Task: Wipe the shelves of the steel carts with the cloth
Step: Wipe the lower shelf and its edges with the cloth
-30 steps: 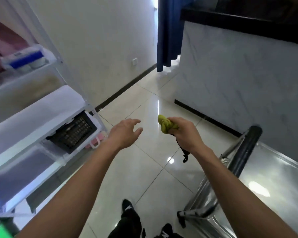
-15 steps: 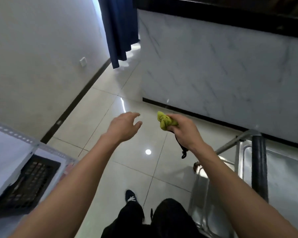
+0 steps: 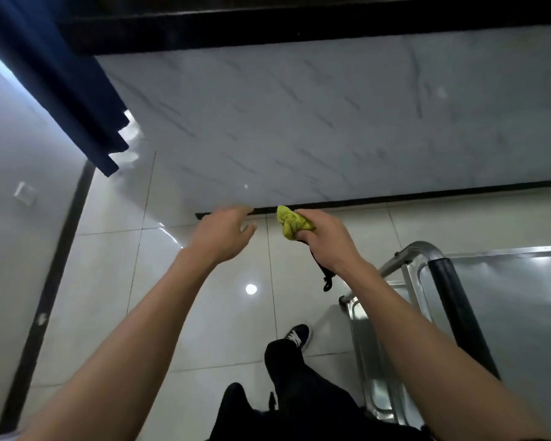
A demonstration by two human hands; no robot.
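right hand (image 3: 326, 241) fingers bunch the cloth (image 3: 291, 223) ready to wipe, well left of the steel cart (image 3: 506, 300); left hand (image 3: 223, 232) loosely spread, empty.

Your cloth (image 3: 291, 223) is yellow-green, bunched into a tight wad, held up in the air over the floor in your right hand (image 3: 328, 241), well clear of any shelf. Steel cart (image 3: 509, 313) sits at the frame's lower right: top shelf is flat, bare, shiny, with a raised rim; a black-sleeved handle bar (image 3: 458, 313) runs across its near end on bent steel tubing. A lower shelf (image 3: 376, 370) shows beneath, by the left edge of the cart.
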